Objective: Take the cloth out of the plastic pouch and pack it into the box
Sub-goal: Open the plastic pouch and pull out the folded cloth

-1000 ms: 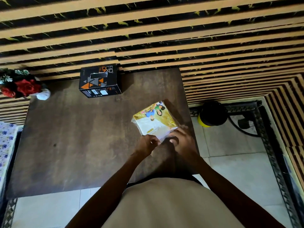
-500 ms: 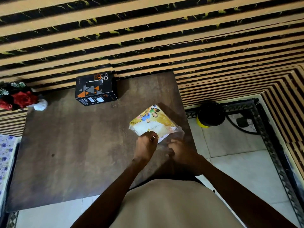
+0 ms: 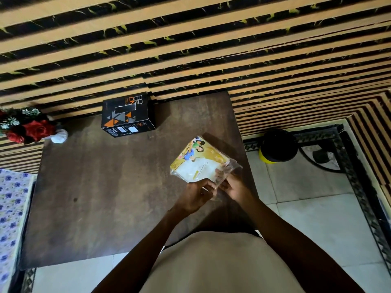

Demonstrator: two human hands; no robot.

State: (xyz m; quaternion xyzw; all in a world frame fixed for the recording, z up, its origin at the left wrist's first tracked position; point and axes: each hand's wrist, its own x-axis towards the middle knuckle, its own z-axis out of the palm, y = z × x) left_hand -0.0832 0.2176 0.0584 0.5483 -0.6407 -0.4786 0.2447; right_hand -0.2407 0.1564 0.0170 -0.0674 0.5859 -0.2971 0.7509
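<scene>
A clear plastic pouch [image 3: 201, 159] with a yellow picture label and a folded white cloth inside is tilted up over the right part of the brown table [image 3: 105, 187]. My left hand [image 3: 196, 194] pinches the pouch's near edge from the left. My right hand [image 3: 232, 187] grips the loose plastic at the same near edge from the right. The two hands almost touch. A black box [image 3: 127, 115] with orange triangles stands closed at the table's far edge, well away from both hands.
Red artificial flowers [image 3: 27, 127] and a small white object [image 3: 60, 135] sit at the table's far left corner. A black and yellow container [image 3: 275, 149] stands on the tiled floor to the right. A flowered cloth [image 3: 10, 208] lies at the left edge. A striped wall rises behind.
The pouch has been lifted off the table and tilted toward me. Both hands have closed together on its near edge.
</scene>
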